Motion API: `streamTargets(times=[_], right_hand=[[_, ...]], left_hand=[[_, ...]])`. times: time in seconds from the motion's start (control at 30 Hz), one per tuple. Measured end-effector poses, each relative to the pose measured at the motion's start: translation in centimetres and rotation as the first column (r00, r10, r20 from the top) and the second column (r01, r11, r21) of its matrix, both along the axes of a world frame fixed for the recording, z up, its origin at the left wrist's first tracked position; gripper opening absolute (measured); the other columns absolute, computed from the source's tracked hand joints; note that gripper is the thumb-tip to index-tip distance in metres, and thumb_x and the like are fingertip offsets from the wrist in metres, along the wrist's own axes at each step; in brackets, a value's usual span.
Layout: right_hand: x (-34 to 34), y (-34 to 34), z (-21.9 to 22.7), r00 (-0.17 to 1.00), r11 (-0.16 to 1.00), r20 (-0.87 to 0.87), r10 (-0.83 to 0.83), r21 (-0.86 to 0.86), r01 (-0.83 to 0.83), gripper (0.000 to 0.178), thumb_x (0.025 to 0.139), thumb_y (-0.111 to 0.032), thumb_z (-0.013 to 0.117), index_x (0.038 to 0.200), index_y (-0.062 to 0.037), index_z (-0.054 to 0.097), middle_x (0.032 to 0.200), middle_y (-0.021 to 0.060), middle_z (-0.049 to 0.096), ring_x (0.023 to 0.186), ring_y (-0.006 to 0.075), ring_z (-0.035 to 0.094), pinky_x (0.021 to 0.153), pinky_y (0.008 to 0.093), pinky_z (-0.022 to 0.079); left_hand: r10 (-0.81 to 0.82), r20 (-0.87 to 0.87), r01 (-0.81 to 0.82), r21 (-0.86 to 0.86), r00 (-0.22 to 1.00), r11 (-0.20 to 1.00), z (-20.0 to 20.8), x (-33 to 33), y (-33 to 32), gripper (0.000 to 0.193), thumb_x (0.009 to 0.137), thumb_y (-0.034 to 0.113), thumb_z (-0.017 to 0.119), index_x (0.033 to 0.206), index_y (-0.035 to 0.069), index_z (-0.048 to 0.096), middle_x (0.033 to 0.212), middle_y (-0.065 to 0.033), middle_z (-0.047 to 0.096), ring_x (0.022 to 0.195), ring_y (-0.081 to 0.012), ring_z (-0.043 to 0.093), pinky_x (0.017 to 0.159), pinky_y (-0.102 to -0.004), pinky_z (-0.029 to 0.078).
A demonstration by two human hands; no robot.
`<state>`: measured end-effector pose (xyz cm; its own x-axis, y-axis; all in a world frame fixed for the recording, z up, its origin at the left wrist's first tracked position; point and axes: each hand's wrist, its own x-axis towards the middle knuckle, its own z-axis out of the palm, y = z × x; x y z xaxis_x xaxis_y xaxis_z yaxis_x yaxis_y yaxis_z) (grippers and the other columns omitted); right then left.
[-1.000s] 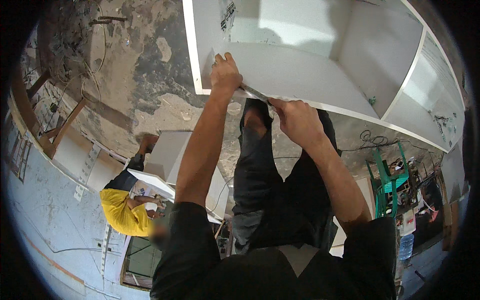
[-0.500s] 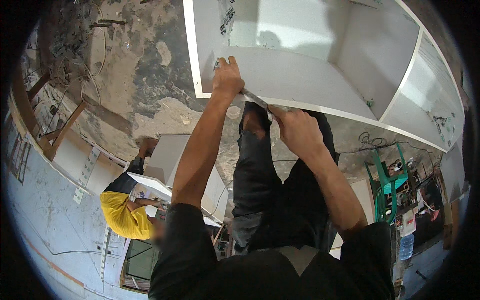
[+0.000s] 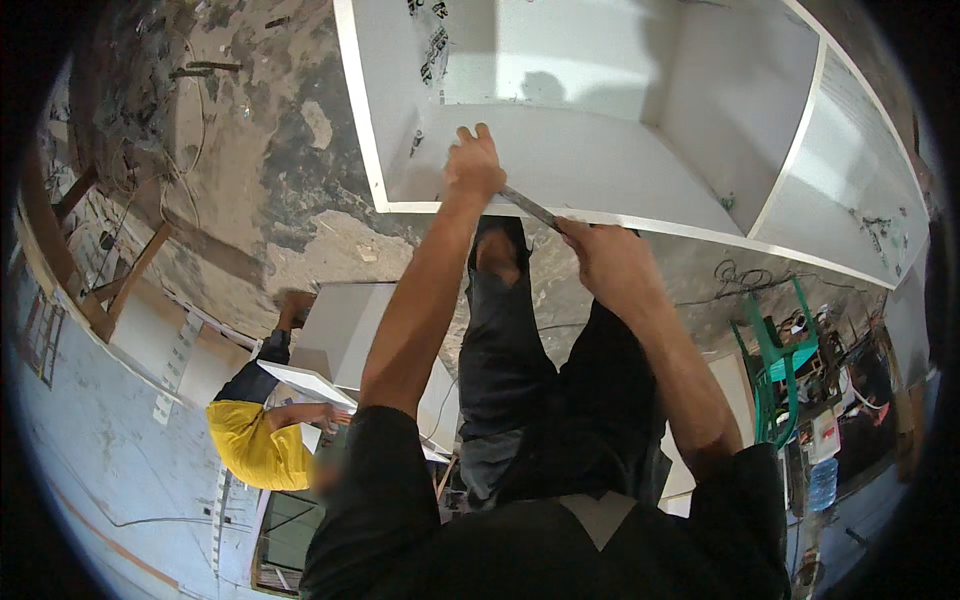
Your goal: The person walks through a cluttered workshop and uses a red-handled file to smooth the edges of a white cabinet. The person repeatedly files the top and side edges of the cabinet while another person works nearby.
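A large white cabinet carcass (image 3: 570, 160) lies in front of me, its open side facing up and its near panel edge (image 3: 640, 217) bordered in white. Across that edge, at a slant, rests a long flat metal file (image 3: 530, 207). My left hand (image 3: 474, 168) is closed at the file's far end, just inside the cabinet, with a couple of fingertips poking forward. Nearer to me and to the right, my right hand (image 3: 610, 262) is wrapped round the other end, hiding it. Dark scraps (image 3: 416, 143) lie on the cabinet's left inner panel.
At the left, a person in a yellow shirt (image 3: 255, 440) bends over another white cabinet (image 3: 345, 325). Green plastic chairs (image 3: 785, 350) and a blue water bottle (image 3: 822, 484) stand at the right. Cables (image 3: 745, 280) lie on the worn concrete floor (image 3: 300, 180). My legs are close to the cabinet's edge.
Both hands have moved rightward along the cabinet edge with the file, keeping their grip. The view has shifted slightly. The person in yellow has moved an arm toward the other cabinet.
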<state>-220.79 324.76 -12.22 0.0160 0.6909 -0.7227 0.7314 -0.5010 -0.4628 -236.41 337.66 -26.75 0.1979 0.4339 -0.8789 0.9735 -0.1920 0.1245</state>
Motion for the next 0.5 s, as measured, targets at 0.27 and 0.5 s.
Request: streamTargets(times=[0.27, 0.5], right_hand=[[2.9, -0.8, -2.5, 0.998, 0.999, -0.057, -0.036, -0.041, 0.034, 0.028, 0.093, -0.018, 0.057, 0.118, -0.0146, 0.069, 0.08, 0.0187, 0.069, 0.075, 0.0385, 0.068, 0.067, 0.0498, 0.054], [3.8, -1.5, -1.0, 0.998, 0.988, -0.019, -0.064, -0.14, 0.061, 0.027, 0.091, -0.016, 0.06, 0.115, -0.0149, 0.071, 0.089, 0.0193, 0.07, 0.083, 0.0402, 0.066, 0.073, 0.049, 0.052]], left_hand=[[-0.052, -0.051, 0.056, 0.072, 0.997, 0.996, -4.7, 1.4, -2.7, 0.067, 0.075, 0.014, 0.076, 0.13, 0.0, 0.042, 0.123, -0.0224, 0.049, 0.108, -0.0414, 0.06, 0.089, -0.043, 0.056], [-0.018, -0.066, 0.019, 0.018, 0.998, 1.0, -1.9, 3.0, -3.0, 0.066, 0.077, 0.012, 0.073, 0.133, 0.0, 0.041, 0.122, -0.023, 0.049, 0.109, -0.0412, 0.059, 0.091, -0.0433, 0.055]])
